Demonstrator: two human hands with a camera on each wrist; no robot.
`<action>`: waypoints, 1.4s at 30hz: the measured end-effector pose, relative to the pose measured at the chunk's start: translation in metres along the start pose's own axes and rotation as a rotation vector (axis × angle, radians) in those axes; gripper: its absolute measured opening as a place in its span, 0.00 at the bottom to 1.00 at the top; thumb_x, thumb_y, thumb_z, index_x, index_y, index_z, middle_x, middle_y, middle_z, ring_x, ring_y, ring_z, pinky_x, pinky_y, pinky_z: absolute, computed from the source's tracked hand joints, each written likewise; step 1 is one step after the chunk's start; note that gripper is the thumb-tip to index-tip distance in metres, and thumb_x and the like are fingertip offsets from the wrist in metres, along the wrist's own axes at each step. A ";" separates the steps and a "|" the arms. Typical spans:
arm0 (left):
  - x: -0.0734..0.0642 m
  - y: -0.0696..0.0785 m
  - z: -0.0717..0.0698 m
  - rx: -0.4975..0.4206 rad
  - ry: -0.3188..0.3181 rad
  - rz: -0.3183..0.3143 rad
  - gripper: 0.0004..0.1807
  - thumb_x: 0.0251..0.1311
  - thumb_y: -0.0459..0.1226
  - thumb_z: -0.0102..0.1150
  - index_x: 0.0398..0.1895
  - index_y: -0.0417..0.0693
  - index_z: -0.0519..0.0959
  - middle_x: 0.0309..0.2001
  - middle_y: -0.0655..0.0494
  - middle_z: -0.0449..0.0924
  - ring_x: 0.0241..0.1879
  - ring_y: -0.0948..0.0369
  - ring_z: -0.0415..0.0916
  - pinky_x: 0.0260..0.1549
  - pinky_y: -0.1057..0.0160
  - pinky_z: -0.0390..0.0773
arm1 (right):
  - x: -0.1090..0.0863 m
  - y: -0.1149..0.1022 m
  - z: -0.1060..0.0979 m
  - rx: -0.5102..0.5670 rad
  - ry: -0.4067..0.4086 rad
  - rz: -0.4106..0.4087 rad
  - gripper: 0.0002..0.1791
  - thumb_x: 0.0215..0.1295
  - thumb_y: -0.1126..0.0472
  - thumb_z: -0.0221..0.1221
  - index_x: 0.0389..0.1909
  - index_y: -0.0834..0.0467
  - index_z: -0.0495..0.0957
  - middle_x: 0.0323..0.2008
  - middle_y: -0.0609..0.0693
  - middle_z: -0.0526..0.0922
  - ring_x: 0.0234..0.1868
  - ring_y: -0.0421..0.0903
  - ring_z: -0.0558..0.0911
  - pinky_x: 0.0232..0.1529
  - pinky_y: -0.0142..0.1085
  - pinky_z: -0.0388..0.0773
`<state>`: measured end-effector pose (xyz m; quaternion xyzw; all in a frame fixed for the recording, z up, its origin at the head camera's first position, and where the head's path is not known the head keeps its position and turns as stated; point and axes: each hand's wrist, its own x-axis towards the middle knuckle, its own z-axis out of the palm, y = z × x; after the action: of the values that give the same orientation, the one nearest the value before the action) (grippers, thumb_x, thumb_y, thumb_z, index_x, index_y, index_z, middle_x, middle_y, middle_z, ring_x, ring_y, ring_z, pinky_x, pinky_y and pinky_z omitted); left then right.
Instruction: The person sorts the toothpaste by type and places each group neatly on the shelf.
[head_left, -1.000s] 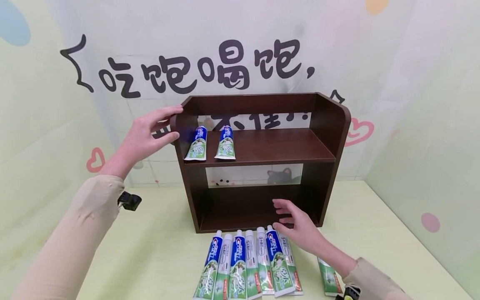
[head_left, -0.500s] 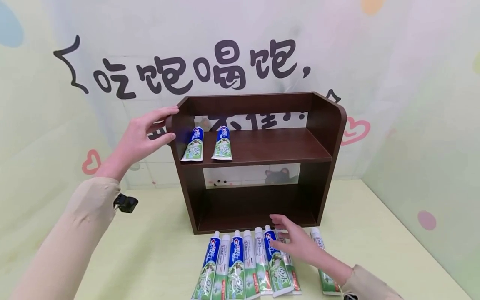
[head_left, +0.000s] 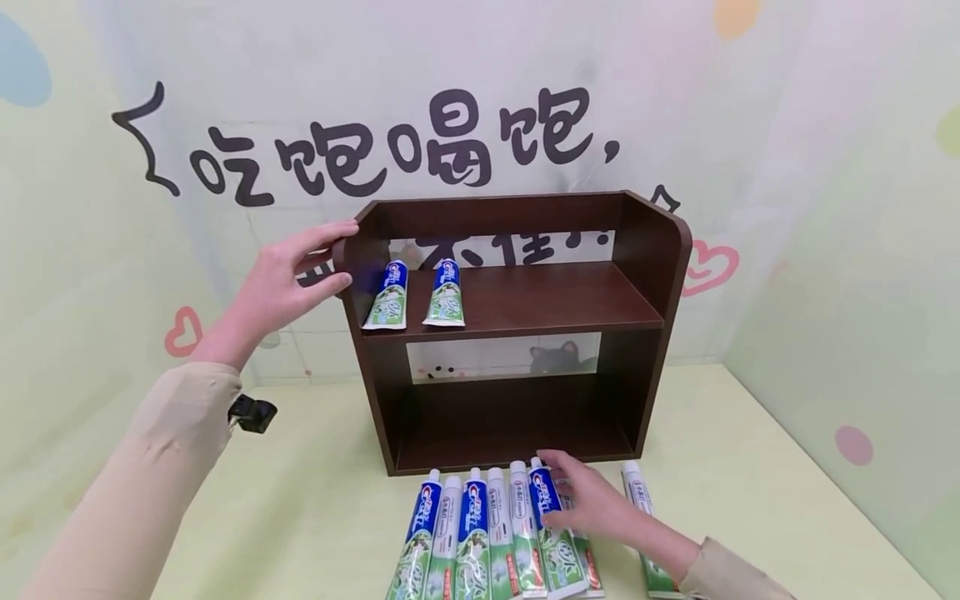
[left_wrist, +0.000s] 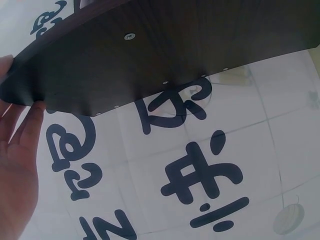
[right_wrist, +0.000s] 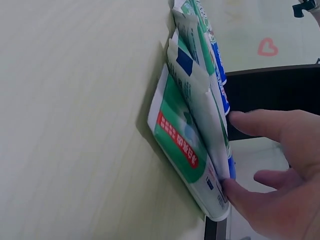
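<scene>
A dark brown two-tier shelf (head_left: 517,333) stands on the table, with two blue, white and green toothpaste tubes (head_left: 386,304) on the left of its upper tier. My left hand (head_left: 288,271) holds the front edge of its left side panel, thumb below the other fingers. In front, several toothpaste tubes (head_left: 472,533) lie side by side, blue-and-green ones among white-and-green ones. My right hand (head_left: 588,504) is over the right end of this row, thumb and fingers spread about the rightmost blue tube (head_left: 555,554). In the right wrist view, fingertips (right_wrist: 237,120) sit right at the tubes.
One white-and-green tube (head_left: 637,492) lies apart at the right, partly behind my right forearm. The shelf's lower tier (head_left: 510,421) stands just behind the row's caps. A printed wall (head_left: 300,100) backs the pale table (head_left: 300,500).
My right hand has come down and toward me, from in front of the lower tier onto the rightmost blue tube. My left hand keeps its place on the shelf's side.
</scene>
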<state>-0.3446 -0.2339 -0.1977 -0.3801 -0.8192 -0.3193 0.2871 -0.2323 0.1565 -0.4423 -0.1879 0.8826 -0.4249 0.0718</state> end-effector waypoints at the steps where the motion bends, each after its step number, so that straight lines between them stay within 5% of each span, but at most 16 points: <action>1: 0.000 0.000 0.000 0.002 0.001 -0.003 0.33 0.56 0.26 0.66 0.67 0.49 0.73 0.66 0.48 0.75 0.56 0.83 0.70 0.57 0.84 0.73 | 0.000 0.000 0.000 -0.006 -0.012 -0.003 0.46 0.54 0.60 0.72 0.71 0.63 0.60 0.66 0.64 0.71 0.64 0.62 0.75 0.62 0.53 0.80; 10: 0.000 0.000 0.000 0.009 0.010 -0.015 0.33 0.56 0.26 0.67 0.67 0.51 0.74 0.66 0.50 0.75 0.58 0.81 0.71 0.57 0.83 0.74 | 0.000 -0.003 -0.004 -0.012 -0.096 0.016 0.53 0.47 0.61 0.76 0.73 0.61 0.58 0.69 0.63 0.68 0.69 0.64 0.71 0.64 0.51 0.78; 23: -0.001 0.000 0.001 0.019 0.006 -0.031 0.32 0.57 0.27 0.66 0.67 0.50 0.73 0.67 0.51 0.74 0.58 0.82 0.69 0.58 0.83 0.74 | -0.004 -0.005 0.001 -0.103 -0.072 0.071 0.53 0.46 0.57 0.77 0.72 0.63 0.60 0.65 0.62 0.73 0.65 0.61 0.75 0.57 0.48 0.83; 31: 0.000 -0.003 0.002 0.010 0.003 -0.026 0.32 0.57 0.27 0.66 0.67 0.49 0.73 0.67 0.47 0.74 0.59 0.81 0.70 0.58 0.81 0.74 | -0.005 -0.002 -0.001 -0.108 -0.086 0.077 0.50 0.47 0.55 0.77 0.70 0.62 0.63 0.53 0.58 0.81 0.48 0.51 0.83 0.50 0.46 0.87; 42: 0.001 0.001 0.001 0.020 0.007 -0.032 0.32 0.57 0.27 0.67 0.66 0.48 0.74 0.66 0.51 0.75 0.58 0.83 0.69 0.57 0.82 0.74 | -0.004 0.001 -0.004 -0.140 -0.115 0.055 0.48 0.49 0.52 0.75 0.69 0.60 0.64 0.43 0.51 0.82 0.37 0.42 0.77 0.36 0.29 0.79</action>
<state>-0.3443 -0.2324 -0.1975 -0.3629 -0.8273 -0.3171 0.2885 -0.2298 0.1615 -0.4407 -0.1920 0.9094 -0.3486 0.1206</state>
